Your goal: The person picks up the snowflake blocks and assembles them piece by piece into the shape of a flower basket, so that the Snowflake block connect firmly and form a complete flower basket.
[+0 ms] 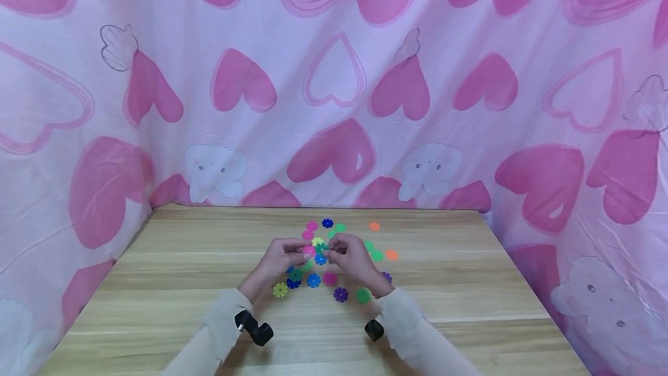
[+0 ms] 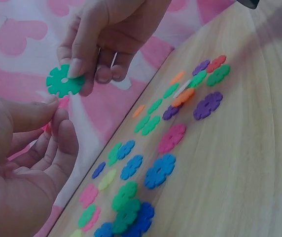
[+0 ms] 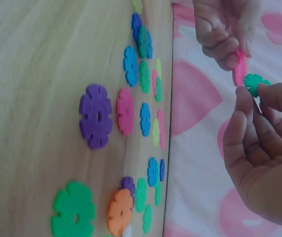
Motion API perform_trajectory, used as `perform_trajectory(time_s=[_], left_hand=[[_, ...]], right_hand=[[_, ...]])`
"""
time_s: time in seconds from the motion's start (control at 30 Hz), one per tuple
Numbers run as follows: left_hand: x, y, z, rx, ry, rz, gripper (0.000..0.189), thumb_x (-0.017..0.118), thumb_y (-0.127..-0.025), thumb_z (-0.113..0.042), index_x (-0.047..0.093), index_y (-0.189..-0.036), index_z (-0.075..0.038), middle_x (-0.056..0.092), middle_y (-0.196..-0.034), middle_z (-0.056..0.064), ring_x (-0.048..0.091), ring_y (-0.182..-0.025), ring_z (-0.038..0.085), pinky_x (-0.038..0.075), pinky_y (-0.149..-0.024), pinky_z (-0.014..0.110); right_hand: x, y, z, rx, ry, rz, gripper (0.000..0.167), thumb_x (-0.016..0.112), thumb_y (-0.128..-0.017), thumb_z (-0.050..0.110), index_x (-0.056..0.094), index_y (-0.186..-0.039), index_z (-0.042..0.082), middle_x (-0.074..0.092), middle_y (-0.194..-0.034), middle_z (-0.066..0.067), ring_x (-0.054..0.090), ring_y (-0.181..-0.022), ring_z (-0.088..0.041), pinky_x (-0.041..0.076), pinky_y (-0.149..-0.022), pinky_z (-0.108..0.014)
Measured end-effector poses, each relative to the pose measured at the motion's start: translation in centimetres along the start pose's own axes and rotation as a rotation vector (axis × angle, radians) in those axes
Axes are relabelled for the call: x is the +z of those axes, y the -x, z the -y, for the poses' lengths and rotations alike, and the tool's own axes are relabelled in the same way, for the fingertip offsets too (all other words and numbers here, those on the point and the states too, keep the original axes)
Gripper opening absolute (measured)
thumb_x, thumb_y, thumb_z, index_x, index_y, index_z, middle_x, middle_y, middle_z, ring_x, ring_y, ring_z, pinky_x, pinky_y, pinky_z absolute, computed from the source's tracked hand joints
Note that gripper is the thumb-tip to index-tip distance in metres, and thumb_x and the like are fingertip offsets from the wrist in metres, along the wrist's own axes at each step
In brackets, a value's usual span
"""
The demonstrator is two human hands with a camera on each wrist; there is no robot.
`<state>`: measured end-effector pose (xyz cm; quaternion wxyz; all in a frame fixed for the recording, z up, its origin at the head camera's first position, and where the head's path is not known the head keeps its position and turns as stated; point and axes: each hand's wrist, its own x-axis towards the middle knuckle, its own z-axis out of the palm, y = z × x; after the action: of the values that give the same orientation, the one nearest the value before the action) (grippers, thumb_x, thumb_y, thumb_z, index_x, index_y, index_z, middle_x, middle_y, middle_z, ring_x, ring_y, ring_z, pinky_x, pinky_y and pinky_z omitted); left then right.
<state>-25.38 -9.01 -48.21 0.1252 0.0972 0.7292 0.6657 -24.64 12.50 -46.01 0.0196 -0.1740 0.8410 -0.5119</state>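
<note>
Two hands [image 1: 279, 257] [image 1: 348, 255] pinching | pink disc [image 3: 239, 70] | green disc [image 2: 57, 85] (hole [image 2: 65, 79]: left wrist only)

Soft light, slightly hazy wrist views

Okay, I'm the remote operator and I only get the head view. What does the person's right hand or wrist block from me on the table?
Observer: An orange disc lies there; the left wrist view shows it.
Operator: Anything else right by it?
Observer: Yes, a thin white piece; whether the two touch, I can't tell.
Operator: And the green disc that the right hand pinches, is it solid in the middle?
Observer: No, up close in the left wrist view it has a small hole at its centre.
</note>
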Motion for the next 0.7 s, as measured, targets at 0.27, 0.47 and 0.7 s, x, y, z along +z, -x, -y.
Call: perform_trajectory(time_s=[0.27,0.47,0.7], left_hand=[[0.24,0.23,-0.02,-0.031,0.058,-0.028,0.035,0.065,-0.096,-0.009,0.063,-0.128,0.003,0.069,-0.096,0.000,0.066,-0.084,0.012,0.060,-0.086,0.036],[0.20,0.24,-0.05,-0.023,0.100,-0.021,0.038,0.065,-0.096,-0.009,0.059,-0.130,0.008,0.070,-0.092,-0.004,0.068,-0.085,0.015,0.060,-0.084,0.034],[0.32,0.32,-0.09,-0.014,0.136,-0.018,0.036,0.064,-0.097,-0.008,0.060,-0.129,0.007,0.071,-0.094,-0.004,0.069,-0.087,0.016,0.060,-0.081,0.027]], right_hand=[[0.41,0.42,-0.10,-0.040,0.108,-0.007,0.014,0.067,-0.095,0.013,0.069,-0.082,0.007,0.064,-0.075,-0.003,0.054,-0.069,-0.011,0.049,-0.061,-0.020],[0.48,0.57,0.56,-0.015,0.110,-0.018,0.024,0.063,-0.098,0.018,0.066,-0.077,0.008,0.053,-0.067,0.004,0.046,-0.063,-0.010,0.040,-0.054,-0.020],[0.71,0.57,0.49,-0.019,0.114,-0.011,0.028,0.063,-0.099,0.019,0.066,-0.075,0.004,0.048,-0.064,0.004,0.043,-0.060,-0.009,0.037,-0.052,-0.019]])
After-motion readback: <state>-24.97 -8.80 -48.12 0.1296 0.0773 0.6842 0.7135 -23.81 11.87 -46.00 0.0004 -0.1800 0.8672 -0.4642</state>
